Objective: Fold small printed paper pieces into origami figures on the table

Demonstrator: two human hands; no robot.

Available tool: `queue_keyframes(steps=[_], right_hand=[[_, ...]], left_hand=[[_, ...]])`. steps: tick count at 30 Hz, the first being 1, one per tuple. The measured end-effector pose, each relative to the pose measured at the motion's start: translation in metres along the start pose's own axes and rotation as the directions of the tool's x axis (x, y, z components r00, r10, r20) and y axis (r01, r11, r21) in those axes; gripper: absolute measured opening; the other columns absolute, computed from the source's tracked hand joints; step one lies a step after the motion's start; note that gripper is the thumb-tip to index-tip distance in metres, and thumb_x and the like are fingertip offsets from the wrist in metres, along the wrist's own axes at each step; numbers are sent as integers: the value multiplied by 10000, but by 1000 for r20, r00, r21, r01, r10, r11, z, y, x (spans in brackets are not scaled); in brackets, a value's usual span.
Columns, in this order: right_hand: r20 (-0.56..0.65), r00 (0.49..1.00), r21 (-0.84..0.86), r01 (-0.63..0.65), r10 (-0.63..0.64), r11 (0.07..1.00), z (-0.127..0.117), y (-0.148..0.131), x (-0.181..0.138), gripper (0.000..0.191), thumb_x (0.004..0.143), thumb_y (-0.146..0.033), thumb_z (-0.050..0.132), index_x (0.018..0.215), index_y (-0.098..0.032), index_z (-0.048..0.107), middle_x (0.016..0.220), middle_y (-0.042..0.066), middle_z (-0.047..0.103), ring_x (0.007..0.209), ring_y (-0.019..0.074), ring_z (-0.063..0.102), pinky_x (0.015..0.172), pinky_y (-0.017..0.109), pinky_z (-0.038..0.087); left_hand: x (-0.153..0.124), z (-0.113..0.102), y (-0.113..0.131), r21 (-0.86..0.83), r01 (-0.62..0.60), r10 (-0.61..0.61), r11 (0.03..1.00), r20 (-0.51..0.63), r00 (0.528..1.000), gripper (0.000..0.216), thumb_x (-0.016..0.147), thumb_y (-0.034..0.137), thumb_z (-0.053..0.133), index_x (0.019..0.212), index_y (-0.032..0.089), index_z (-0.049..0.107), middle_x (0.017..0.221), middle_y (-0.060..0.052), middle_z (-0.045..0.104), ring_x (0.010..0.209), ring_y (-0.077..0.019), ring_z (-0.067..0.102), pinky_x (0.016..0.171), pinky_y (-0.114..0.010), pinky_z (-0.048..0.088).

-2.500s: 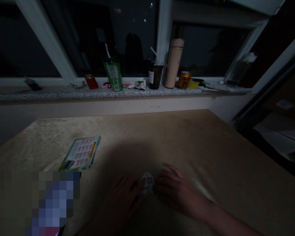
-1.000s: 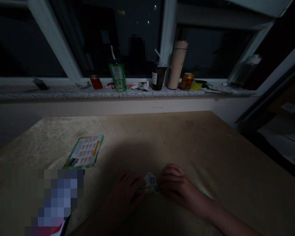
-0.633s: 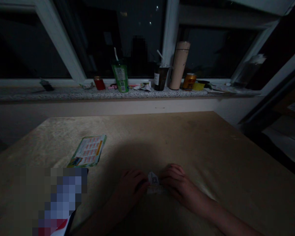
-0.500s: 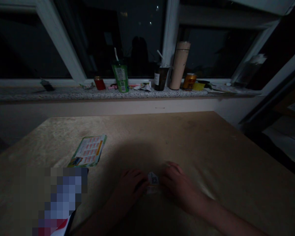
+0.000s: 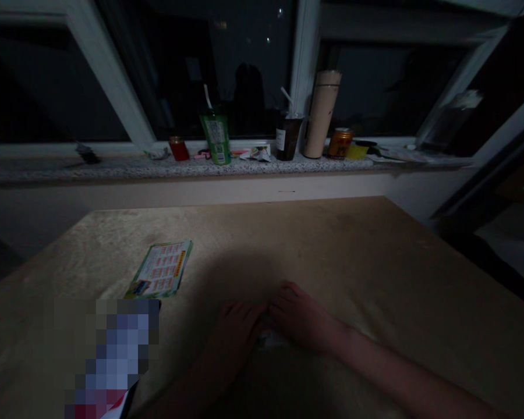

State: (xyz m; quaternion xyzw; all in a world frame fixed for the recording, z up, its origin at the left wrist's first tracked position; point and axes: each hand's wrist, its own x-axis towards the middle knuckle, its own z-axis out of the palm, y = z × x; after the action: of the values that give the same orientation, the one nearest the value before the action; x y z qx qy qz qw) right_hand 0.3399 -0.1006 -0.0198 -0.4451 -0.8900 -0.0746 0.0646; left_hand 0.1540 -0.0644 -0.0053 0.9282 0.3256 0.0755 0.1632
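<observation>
In the head view a small, crumpled white piece of printed paper (image 5: 271, 339) lies low on the tabletop in front of me, partly hidden under my fingers. My left hand (image 5: 240, 326) is at its left edge, fingers bent and closed at the thumb and index finger. From the right, my right hand (image 5: 294, 314) reaches over the upper part of the paper, its fingers curled down. The fingertips of both hands meet or nearly meet above it. Dim light and shadow hide the exact grip.
A stack of green-edged printed cards (image 5: 161, 267) lies to the left, above a blurred-out flat object (image 5: 117, 355). Along the windowsill (image 5: 244, 169) stand a green cup (image 5: 217, 139), a dark cup (image 5: 288, 138), a beige flask (image 5: 323, 116), an orange can (image 5: 340, 144) and a red jar (image 5: 179, 149).
My right hand has moved left and slightly up, over the paper, closing the gap to my left hand. Less of the paper shows now. The view has shifted slightly.
</observation>
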Motion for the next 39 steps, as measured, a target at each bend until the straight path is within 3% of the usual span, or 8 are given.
queue_keyframes(steps=[4, 9, 13, 21, 27, 35, 39], right_hand=[[-6, 1000, 48, 19, -19, 999, -4, 2, -4, 281, 921, -411, 495, 867, -163, 613, 785, 55, 616, 835, 220, 545, 923, 415, 332], [15, 997, 20, 77, -77, 997, 0, 5, -6, 93, 906, -220, 523, 854, -191, 594, 800, 29, 619, 839, 198, 550, 898, 377, 347], [22, 997, -36, 73, -72, 997, 4, 4, -5, 84, 903, -182, 506, 892, -186, 589, 819, 32, 620, 840, 203, 554, 864, 370, 363], [30, 998, -42, 61, -60, 997, 7, 3, -3, 78, 904, -197, 517, 864, -172, 579, 796, 38, 611, 823, 205, 553, 851, 373, 361], [58, 997, -38, 47, -45, 998, 8, 1, -2, 47, 902, -200, 536, 909, -169, 571, 817, 37, 615, 818, 203, 557, 847, 375, 360], [64, 998, -63, 33, -29, 997, -1, -3, 1, 120, 927, -219, 478, 911, -160, 581, 844, 56, 623, 834, 218, 565, 825, 381, 365], [35, 999, -41, 32, -30, 999, -3, -3, 1, 128, 921, -216, 479, 981, -155, 575, 886, 63, 630, 845, 216, 567, 833, 384, 366]], left_hand=[[0, 2, -2, 105, -52, 47, 993, 47, 998, 321, 907, 58, 400, 1134, 195, 580, 1098, -51, 657, 997, -221, 590, 901, -400, 400], [1, 3, -1, 143, -55, 48, 988, 55, 997, 361, 898, 27, 373, 1154, 183, 573, 1091, -62, 662, 992, -233, 596, 889, -416, 411], [1, 6, -3, 162, -66, 59, 985, 43, 997, 383, 900, 20, 339, 1141, 189, 583, 1105, -68, 660, 993, -231, 594, 894, -419, 406], [-4, 2, 1, 55, -74, 74, 996, -6, 997, 235, 924, 144, 455, 1099, 189, 606, 1051, -50, 647, 945, -228, 571, 891, -422, 404], [-4, 2, 3, 29, -52, 53, 998, -47, 997, 211, 909, 145, 488, 1031, 220, 644, 1006, -33, 622, 932, -220, 554, 851, -394, 427], [-6, 5, -4, 164, -29, 48, 986, -113, 992, 340, 847, 59, 497, 1059, 271, 657, 1209, -41, 555, 1091, -250, 490, 917, -433, 402], [-18, 16, 6, 368, -60, 129, 928, -168, 977, 418, 856, 53, 387, 1201, 180, 587, 1254, -75, 579, 1121, -235, 511, 971, -421, 375]])
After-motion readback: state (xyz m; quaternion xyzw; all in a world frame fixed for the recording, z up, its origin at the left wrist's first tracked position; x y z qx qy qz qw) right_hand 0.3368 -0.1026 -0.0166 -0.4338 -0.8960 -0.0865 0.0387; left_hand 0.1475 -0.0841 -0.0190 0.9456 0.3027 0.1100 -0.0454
